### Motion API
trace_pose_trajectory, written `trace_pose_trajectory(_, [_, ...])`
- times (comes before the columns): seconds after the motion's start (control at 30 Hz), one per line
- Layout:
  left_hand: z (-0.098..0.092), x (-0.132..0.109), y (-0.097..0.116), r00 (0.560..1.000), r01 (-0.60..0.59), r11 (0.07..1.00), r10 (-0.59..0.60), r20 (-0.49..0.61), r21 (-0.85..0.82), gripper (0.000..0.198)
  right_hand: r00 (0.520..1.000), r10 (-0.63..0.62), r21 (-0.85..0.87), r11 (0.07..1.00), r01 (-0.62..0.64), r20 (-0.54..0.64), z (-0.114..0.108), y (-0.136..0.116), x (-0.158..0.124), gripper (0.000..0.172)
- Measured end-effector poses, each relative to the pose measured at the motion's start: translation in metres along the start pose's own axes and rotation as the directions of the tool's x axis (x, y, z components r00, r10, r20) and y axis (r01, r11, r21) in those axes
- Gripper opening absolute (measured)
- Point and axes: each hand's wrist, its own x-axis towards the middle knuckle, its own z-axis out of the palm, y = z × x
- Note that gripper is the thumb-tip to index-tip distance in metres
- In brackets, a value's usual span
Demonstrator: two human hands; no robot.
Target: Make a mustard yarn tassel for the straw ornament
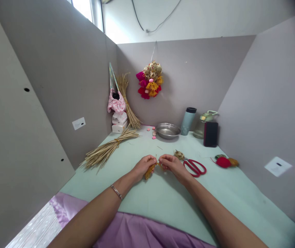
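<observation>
Above the middle of the pale green tabletop (pixel 142 196), my left hand (pixel 142 167) is closed on a mustard-yellow yarn tassel (pixel 149 173), whose strands hang below the fingers. Close on its right, my right hand (pixel 172 166) pinches at the tassel's top, where a bit of yellow yarn (pixel 159 164) shows between the two hands. How the yarn runs inside the fingers is hidden. Red-handled scissors (pixel 196 168) lie just right of my right hand. A small woven straw ball (pixel 179 155) rests by their blades.
A tied straw bundle (pixel 108 148) lies at left; another straw bundle (pixel 128 103) leans in the corner. Behind are a metal bowl (pixel 168 131), pink beads (pixel 154 137), a tumbler (pixel 188 121), a green bottle (pixel 200 129) and a phone (pixel 210 134). Red yarn (pixel 223 162) lies right.
</observation>
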Motion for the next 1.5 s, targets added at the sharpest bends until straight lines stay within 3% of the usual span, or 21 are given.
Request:
trace_pose_trajectory(0.47, [0.0, -0.001, 0.001, 1.0, -0.009, 1.0, 0.009, 0.018, 0.004, 0.038, 1.0, -0.002, -0.032, 0.999, 0.001, -0.03, 0.003, -0.004, -0.001, 0.019])
trace_pose_trajectory(1.23, [-0.001, -0.001, 0.003, 0.999, 0.007, 1.0, -0.006, 0.031, -0.029, 0.033, 0.994, -0.103, -0.062, 0.993, 0.101, -0.031, 0.008, -0.01, -0.005, 0.013])
trace_pose_trajectory(1.37, [0.0, -0.001, 0.004, 1.0, -0.011, 0.999, 0.011, 0.013, -0.033, 0.033, 0.997, -0.063, -0.015, 0.998, 0.062, -0.051, 0.002, -0.006, -0.003, 0.017])
trace_pose_trajectory(1.5, [0.0, 0.001, 0.002, 1.0, -0.022, 1.0, 0.022, -0.006, -0.018, 0.032, 0.998, 0.004, -0.006, 1.0, -0.005, -0.069, 0.0, -0.003, -0.001, 0.034])
